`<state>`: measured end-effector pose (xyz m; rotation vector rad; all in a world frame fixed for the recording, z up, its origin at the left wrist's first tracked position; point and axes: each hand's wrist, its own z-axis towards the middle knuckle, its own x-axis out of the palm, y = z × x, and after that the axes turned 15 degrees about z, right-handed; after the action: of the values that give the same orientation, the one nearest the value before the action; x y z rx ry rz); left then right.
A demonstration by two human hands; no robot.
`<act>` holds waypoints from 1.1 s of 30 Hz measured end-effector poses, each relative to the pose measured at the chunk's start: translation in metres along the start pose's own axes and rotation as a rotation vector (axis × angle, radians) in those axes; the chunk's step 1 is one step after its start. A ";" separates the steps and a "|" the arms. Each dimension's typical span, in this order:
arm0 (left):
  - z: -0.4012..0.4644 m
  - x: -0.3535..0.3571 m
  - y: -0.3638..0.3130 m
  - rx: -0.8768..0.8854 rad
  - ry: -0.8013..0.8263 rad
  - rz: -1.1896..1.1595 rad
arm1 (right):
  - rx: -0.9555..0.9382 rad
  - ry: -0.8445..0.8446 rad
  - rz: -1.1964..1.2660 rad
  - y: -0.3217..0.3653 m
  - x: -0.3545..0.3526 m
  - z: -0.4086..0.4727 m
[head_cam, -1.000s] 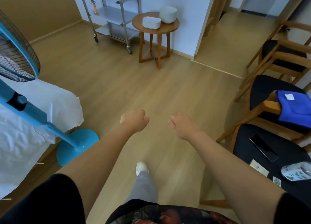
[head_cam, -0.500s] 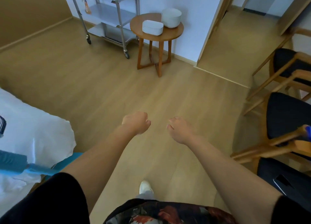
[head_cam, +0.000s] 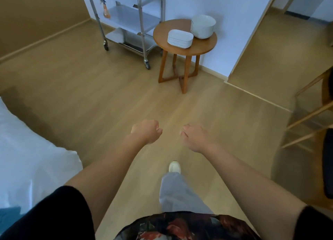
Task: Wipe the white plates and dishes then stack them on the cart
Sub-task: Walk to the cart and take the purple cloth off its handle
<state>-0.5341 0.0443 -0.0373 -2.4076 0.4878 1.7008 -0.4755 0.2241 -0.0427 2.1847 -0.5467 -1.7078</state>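
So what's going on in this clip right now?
A person is crossing a wooden floor toward a small round table that bears two stacks of white dishes: rectangular plates and round bowls. A metal cart stands just left of the table, with a spray bottle on a shelf. The left hand and right hand hold nothing, fingers loosely curled. No dish is visible on the cart, so wiping and stacking are not yet begun.

Dish stacks: we count two, a stack of rectangular white plates point(head_cam: 180, 38) and a stack of round white bowls point(head_cam: 203, 26).
Round tables point(head_cam: 200, 47): one.
Metal carts point(head_cam: 128, 18): one.
Spray bottles point(head_cam: 106, 10): one.
Hands: two, left hand point(head_cam: 146, 131) and right hand point(head_cam: 195, 136).
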 end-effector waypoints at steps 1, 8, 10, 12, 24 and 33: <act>0.010 -0.004 0.002 0.006 0.004 0.006 | 0.007 0.015 -0.005 -0.002 -0.002 0.010; 0.142 -0.058 0.014 -0.031 0.019 -0.047 | -0.020 0.069 0.014 -0.024 -0.048 0.152; 0.171 -0.068 0.018 -0.051 0.034 -0.068 | -0.027 0.084 0.005 -0.026 -0.060 0.189; 0.197 -0.075 0.027 -0.084 0.043 -0.097 | -0.039 0.107 -0.004 -0.026 -0.071 0.225; 0.341 -0.113 0.102 -0.119 0.032 -0.114 | -0.072 0.174 0.011 -0.004 -0.093 0.401; 0.496 -0.157 0.221 -0.062 0.048 -0.136 | 0.055 0.173 0.058 0.055 -0.109 0.569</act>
<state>-1.0984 0.0177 -0.0471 -2.4669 0.2740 1.6282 -1.0568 0.2218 -0.0597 2.3037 -0.6108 -1.4734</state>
